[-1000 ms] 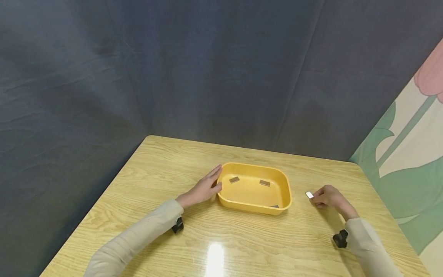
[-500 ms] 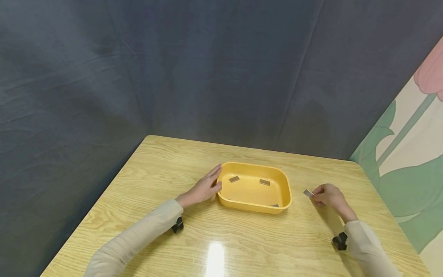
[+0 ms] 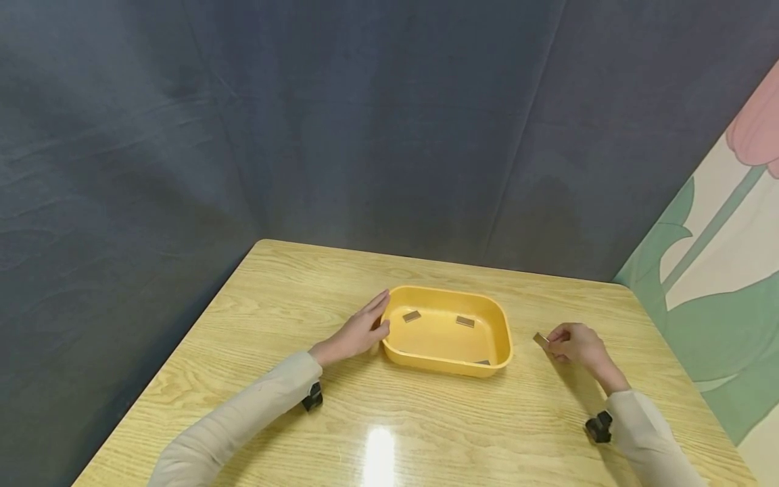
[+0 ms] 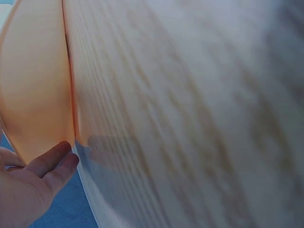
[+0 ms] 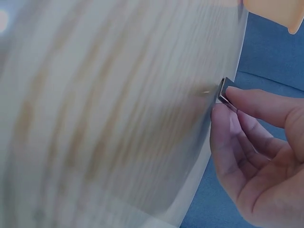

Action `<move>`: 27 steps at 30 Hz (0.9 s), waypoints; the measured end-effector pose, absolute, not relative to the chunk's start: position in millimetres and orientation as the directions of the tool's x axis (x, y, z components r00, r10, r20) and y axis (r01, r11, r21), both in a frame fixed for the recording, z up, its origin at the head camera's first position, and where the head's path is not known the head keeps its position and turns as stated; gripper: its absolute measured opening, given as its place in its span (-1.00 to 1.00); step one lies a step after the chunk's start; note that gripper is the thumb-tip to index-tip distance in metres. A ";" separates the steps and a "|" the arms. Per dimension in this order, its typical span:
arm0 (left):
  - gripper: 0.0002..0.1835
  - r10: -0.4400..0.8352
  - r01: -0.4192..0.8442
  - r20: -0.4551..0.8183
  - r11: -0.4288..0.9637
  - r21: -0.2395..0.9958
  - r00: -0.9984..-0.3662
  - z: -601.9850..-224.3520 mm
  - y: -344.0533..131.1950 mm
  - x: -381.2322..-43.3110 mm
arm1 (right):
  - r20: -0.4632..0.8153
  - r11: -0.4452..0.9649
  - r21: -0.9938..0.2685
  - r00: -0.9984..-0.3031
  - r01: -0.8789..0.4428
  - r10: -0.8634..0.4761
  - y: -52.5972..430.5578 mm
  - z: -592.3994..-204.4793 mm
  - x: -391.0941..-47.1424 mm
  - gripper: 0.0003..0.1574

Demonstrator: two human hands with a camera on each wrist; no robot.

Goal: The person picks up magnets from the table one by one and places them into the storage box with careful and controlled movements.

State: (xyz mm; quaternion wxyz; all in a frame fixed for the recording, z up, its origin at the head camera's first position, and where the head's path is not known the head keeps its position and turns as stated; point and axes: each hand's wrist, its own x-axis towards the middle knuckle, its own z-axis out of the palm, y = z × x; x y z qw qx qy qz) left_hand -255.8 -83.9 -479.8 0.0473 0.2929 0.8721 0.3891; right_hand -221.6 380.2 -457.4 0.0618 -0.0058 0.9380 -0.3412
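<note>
My right hand [image 3: 575, 345] pinches a small, shiny metal strip of staples [image 3: 540, 340] between thumb and fingertips, to the right of the yellow tray [image 3: 447, 366]. In the right wrist view, the thumb lies on top of the strip [image 5: 227, 90] and one end sticks out past the fingers, close over the tabletop. At the tray's left end, my left hand [image 3: 356, 333] rests with fairly straight fingers against the rim and outer wall. The left wrist view shows two fingertips low on the tray's wall [image 4: 38, 85]. Inside the tray lie similar strips, one at the back left [image 3: 412, 316], one at the back right [image 3: 465, 321].
A third strip [image 3: 483, 362] is partly hidden behind the tray's front wall. The wooden table [image 3: 426, 433] reaches back to a dark blue curtain [image 3: 377, 135]. A flower-patterned panel [image 3: 718, 270] stands along the right side.
The strip in my right hand has tilted, so its bright white face now looks dull brown, and has shifted slightly left. My left hand and the tray have stayed put.
</note>
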 end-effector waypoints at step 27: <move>-0.33 0.545 0.465 0.133 0.534 0.706 -0.828 -479.2 -84.3 -255.4 | 0.131 0.819 -0.569 -0.991 -0.081 -0.007 363.5 -450.0 -222.2 -0.84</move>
